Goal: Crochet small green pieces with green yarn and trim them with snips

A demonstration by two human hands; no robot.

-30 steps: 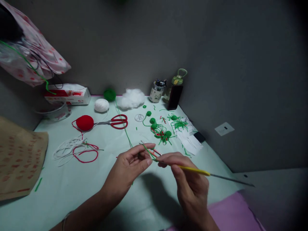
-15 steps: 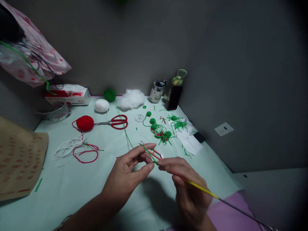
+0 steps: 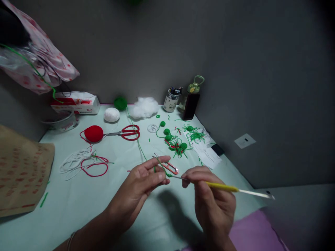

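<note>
My left hand (image 3: 141,184) pinches a strand of green yarn (image 3: 160,164) over its forefinger. The strand runs back across the table to a green yarn ball (image 3: 120,103). My right hand (image 3: 211,202) grips a crochet hook (image 3: 225,187) with a yellow handle. The hook's metal tip sits in a small green loop right beside my left fingertips. A small red thread snip (image 3: 170,167) lies on the table just behind both hands.
On the pale green table (image 3: 78,202) lie red scissors (image 3: 128,132), a red yarn ball (image 3: 93,133), a white yarn ball (image 3: 111,114), stuffing (image 3: 143,107), loose white and red yarn (image 3: 83,164), several small green crocheted pieces (image 3: 175,141), a jar (image 3: 170,100) and a bottle (image 3: 191,99).
My right hand has drawn the hook a little to the right and levelled it, pulling the green loop away from my left fingertips. My left hand stays about where it was.
</note>
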